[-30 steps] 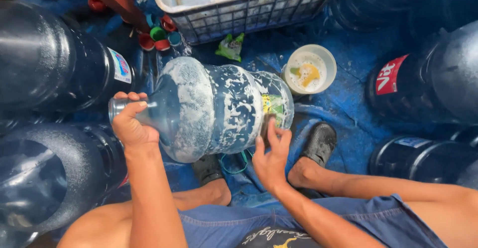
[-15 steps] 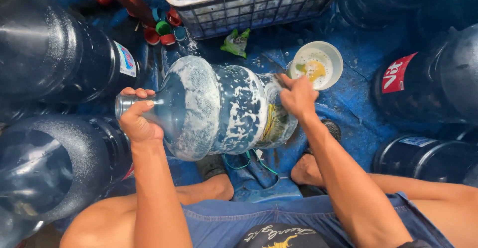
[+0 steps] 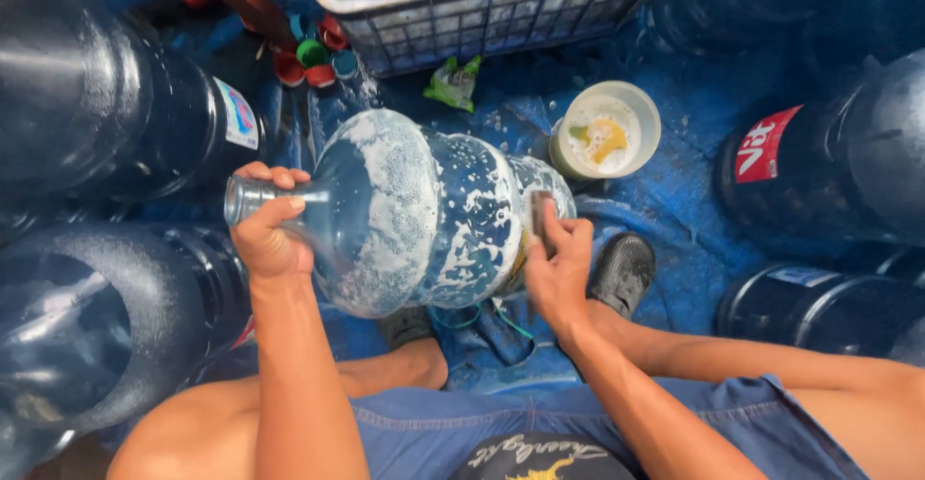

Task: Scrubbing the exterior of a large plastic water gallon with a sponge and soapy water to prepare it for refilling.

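A big clear water jug (image 3: 414,215) lies on its side in front of me, streaked with white soap foam. My left hand (image 3: 265,234) grips its neck at the left. My right hand (image 3: 557,266) presses a small scrub pad (image 3: 541,212) against the jug's base end at the right. A dark shoe (image 3: 624,270) shows just right of that hand, on the blue tarp.
A white bowl (image 3: 607,133) with suds and a yellow-green sponge sits behind the jug. A white plastic crate (image 3: 482,3) stands at the back. Coloured bottle caps (image 3: 313,56) lie at the back left. Dark large jugs (image 3: 106,104) crowd the left, another jug (image 3: 838,162) the right.
My right hand went from the jug's lower base up to its top near the bowl, then came back down to the base end. The left hand kept hold of the neck.
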